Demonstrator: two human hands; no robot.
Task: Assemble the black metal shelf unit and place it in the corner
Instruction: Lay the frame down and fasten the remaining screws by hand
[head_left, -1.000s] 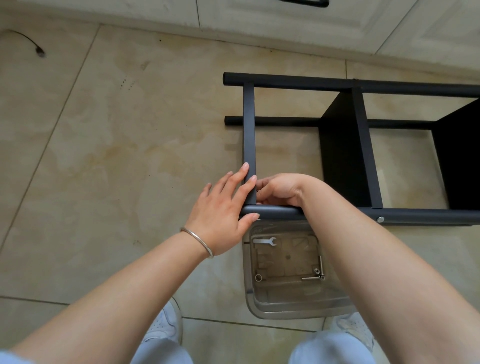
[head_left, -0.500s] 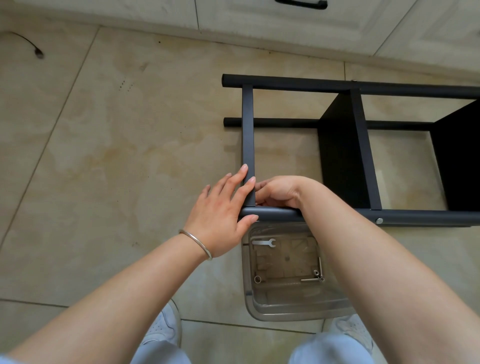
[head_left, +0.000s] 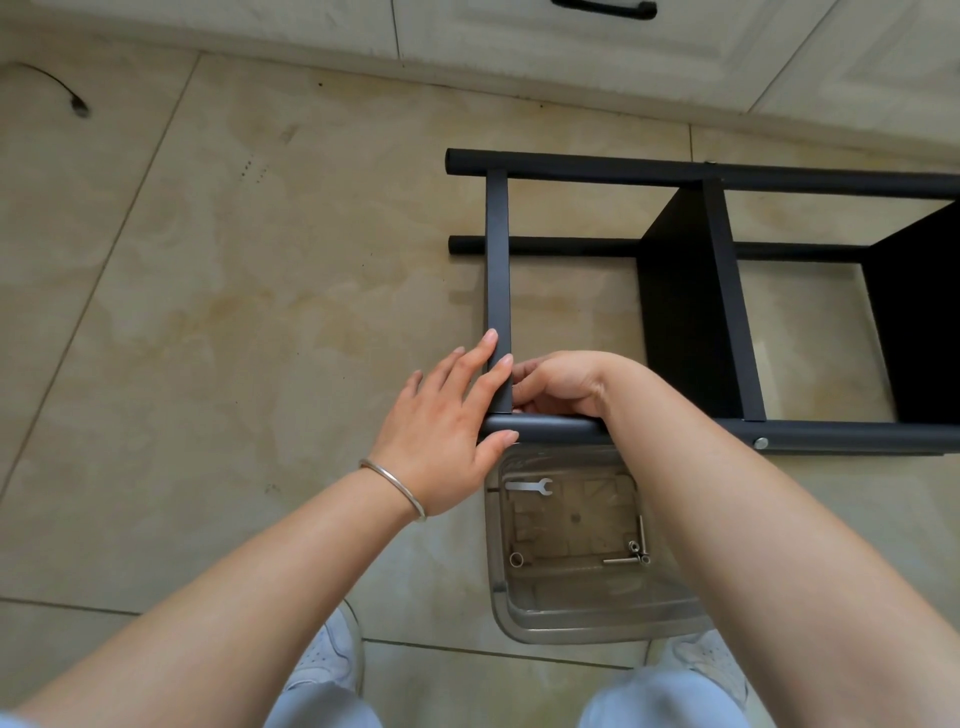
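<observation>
Little differs from the earlier frames. The left hand (head_left: 447, 421) holds the same flat press on the crossbar (head_left: 497, 270) and near tube (head_left: 561, 427). The right hand (head_left: 558, 384) sits slightly closer to the joint, fingers curled, contents hidden. The view has tilted up a touch: more of the drawer handle (head_left: 602, 8) shows at the top edge.

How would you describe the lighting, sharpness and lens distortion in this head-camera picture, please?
Head view: soft, even daylight, with only faint shadows on the beige tiled floor; wide-angle distortion bows the black metal shelf frame and the floor's grout lines; both hands, left and right, are sharp; mild glare on the clear plastic parts tray slightly veils the small flat silver wrench.
</observation>
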